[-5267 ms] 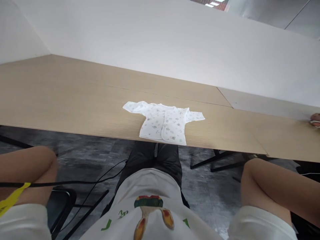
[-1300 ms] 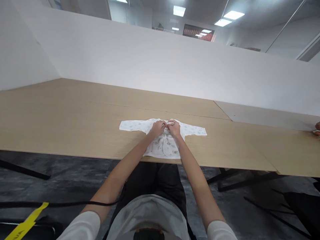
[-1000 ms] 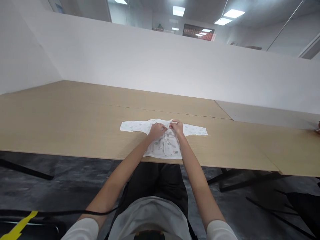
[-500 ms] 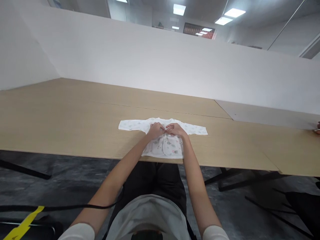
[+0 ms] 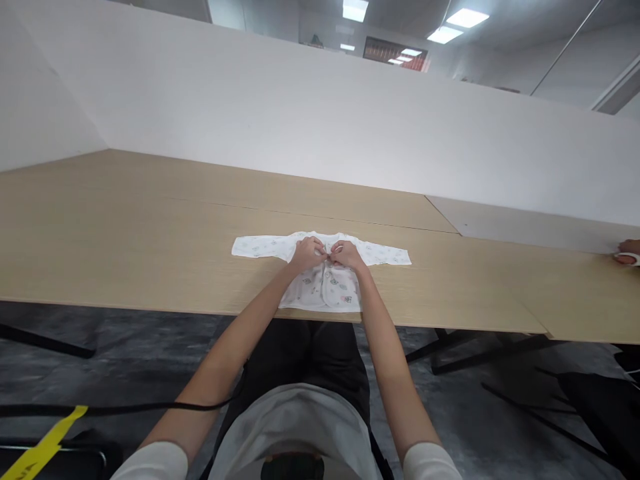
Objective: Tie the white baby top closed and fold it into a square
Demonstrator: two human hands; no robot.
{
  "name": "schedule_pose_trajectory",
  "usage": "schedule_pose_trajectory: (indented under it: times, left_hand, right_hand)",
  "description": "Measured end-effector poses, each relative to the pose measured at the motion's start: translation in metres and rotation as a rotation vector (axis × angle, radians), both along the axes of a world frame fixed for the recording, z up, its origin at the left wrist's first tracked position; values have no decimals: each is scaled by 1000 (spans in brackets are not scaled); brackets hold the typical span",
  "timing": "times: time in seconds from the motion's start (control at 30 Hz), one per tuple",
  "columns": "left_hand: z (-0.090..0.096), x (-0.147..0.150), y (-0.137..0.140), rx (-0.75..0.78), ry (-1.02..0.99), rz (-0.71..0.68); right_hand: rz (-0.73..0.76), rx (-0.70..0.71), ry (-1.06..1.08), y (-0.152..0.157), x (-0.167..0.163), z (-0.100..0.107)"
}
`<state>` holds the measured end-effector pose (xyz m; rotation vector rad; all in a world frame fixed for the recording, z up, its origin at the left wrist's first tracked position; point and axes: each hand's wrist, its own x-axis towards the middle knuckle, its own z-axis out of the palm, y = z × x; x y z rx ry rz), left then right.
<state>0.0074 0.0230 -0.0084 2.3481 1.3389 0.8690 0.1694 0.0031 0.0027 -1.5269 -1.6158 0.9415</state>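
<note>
A small white long-sleeved baby shirt (image 5: 320, 292) with a scattered print lies face up on the table, its sleeves spread to both sides. Its front opening runs down the middle, and the hem lies near the table's front edge. My left hand (image 5: 307, 255) is closed in a pinch on the left side of the opening, at chest height. Opposite it, my right hand (image 5: 346, 255) pinches the right side of the opening. The fingertips of both hands nearly meet, and the exact bit of cloth or fastener between them is too small to make out.
The wooden table (image 5: 150, 233) stretches to both sides, with a white partition (image 5: 300, 127) behind it. At the far right edge another person's hand (image 5: 631, 248) shows. A black cable (image 5: 125, 407) crosses at lower left, and a dark chair (image 5: 600, 407) stands at lower right.
My fingers have shifted slightly at the shirt's opening, with the right hand's fingers more curled. The view has moved a little, and more of the other person's hand shows at right.
</note>
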Motion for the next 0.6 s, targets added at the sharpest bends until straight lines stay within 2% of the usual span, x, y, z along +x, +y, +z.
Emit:
schedule_pose_trajectory:
  times: [0.17,0.37,0.47,0.6]
  left_hand:
    - [-3,0,1,-9,-128,-57]
    - [2,-2,1,-119,-212,-195]
    - [7,-3,-2,-186,-236,-238]
    - [11,-6,-6,-244,-209,-204]
  right_hand:
    - [54,-136,215,-5,1,9]
    - [97,-260,304,-10,7,18]
    - [131,-274,380,-8,10,17]
    - [101,-265,499,-3,15,14]
